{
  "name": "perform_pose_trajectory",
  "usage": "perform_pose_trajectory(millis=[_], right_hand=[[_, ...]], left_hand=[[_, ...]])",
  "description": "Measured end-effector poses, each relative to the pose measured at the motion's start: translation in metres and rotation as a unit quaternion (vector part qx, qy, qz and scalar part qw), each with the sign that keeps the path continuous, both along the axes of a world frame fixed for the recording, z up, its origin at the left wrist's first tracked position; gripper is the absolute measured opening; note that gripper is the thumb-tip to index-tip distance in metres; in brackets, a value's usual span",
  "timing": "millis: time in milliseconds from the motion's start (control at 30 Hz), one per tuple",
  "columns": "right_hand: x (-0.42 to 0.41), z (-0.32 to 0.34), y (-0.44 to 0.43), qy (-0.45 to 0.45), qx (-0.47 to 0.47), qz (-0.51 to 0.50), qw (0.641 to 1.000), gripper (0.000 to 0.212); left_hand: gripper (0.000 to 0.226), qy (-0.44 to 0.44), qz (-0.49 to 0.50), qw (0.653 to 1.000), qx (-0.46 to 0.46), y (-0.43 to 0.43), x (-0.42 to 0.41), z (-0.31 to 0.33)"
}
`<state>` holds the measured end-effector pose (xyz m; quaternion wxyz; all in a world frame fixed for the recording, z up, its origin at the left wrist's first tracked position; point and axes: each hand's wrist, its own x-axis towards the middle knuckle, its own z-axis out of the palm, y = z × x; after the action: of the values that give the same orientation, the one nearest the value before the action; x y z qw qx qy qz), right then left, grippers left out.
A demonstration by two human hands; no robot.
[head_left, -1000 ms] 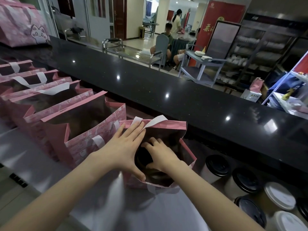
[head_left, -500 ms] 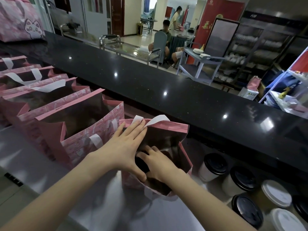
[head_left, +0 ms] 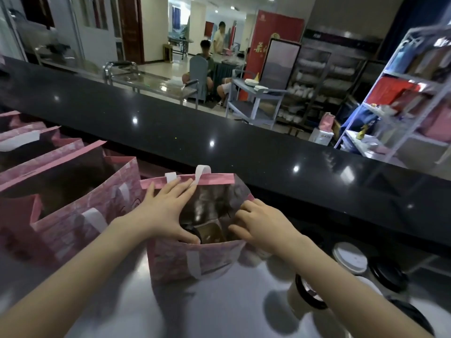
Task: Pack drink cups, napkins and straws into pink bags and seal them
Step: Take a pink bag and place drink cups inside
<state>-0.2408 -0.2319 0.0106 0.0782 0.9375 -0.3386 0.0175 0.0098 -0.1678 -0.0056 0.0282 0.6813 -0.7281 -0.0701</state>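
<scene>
An open pink bag (head_left: 195,262) with white handles stands on the steel worktop in front of me. Inside it I see a dark-lidded cup (head_left: 191,234) and a brown cardboard divider (head_left: 210,231). My left hand (head_left: 166,211) lies spread over the bag's left rim, thumb hooked over the near wall, holding it open. My right hand (head_left: 262,223) curls its fingers around the bag's right rim. Loose drink cups stand to the right: one with a white lid (head_left: 350,257), one with a black lid (head_left: 388,274) and a nearer one (head_left: 305,292) partly behind my right forearm.
Several more open pink bags (head_left: 73,203) stand in a row to the left, touching the one I hold. A raised black counter (head_left: 219,135) runs across behind them. Beyond it are a steel trolley, shelves and seated people.
My right hand has come up out of the bag and now sits on its right rim. The bag's mouth is spread wider. My left hand stays on the left rim.
</scene>
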Motion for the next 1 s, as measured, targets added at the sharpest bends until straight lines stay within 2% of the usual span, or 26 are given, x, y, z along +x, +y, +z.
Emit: perform_pose_trajectory(millis=[67,167,233,300,367,467,567,633,700,833,1000], right_hand=[[-0.012,0.001,-0.004,-0.018,0.001,-0.022,1.000,0.045],[-0.026,0.001,-0.005,-0.066,0.031,0.003,0.997,0.041],[-0.038,0.003,-0.005,-0.142,0.047,0.018,0.989,0.036],[-0.054,0.004,-0.008,-0.230,0.021,0.003,0.973,0.029],[-0.072,0.001,-0.016,-0.260,-0.002,-0.034,0.965,0.024],[-0.091,-0.016,-0.035,-0.155,0.044,-0.113,0.980,0.030],[-0.092,-0.040,-0.051,-0.023,0.103,-0.162,0.981,0.056],[-0.086,-0.056,-0.061,0.031,0.118,-0.181,0.976,0.076],[-0.080,-0.070,-0.071,0.065,0.127,-0.197,0.970,0.087],[-0.075,-0.083,-0.084,0.081,0.145,-0.206,0.964,0.086],[-0.075,-0.085,-0.073,0.014,0.156,-0.169,0.973,0.078]], left_hand=[[0.135,0.010,0.001,1.000,0.007,-0.008,-0.010,0.003],[0.127,0.020,-0.012,1.000,-0.012,-0.016,-0.020,0.005],[0.116,0.026,-0.024,0.997,-0.067,-0.019,-0.025,0.007],[0.102,0.030,-0.034,0.989,-0.141,-0.020,-0.031,0.011],[0.088,0.021,-0.049,0.979,-0.197,-0.022,-0.034,0.014],[0.079,-0.012,-0.085,0.976,-0.202,-0.026,-0.035,0.014],[0.085,-0.062,-0.089,0.981,-0.162,-0.025,-0.034,0.010],[0.091,-0.070,-0.079,0.984,-0.141,-0.022,-0.031,0.007],[0.100,-0.067,-0.062,0.988,-0.123,-0.017,-0.026,0.005],[0.121,-0.080,-0.012,0.994,-0.067,-0.007,-0.017,-0.001],[0.128,-0.103,0.006,0.994,-0.024,0.003,-0.012,-0.011]])
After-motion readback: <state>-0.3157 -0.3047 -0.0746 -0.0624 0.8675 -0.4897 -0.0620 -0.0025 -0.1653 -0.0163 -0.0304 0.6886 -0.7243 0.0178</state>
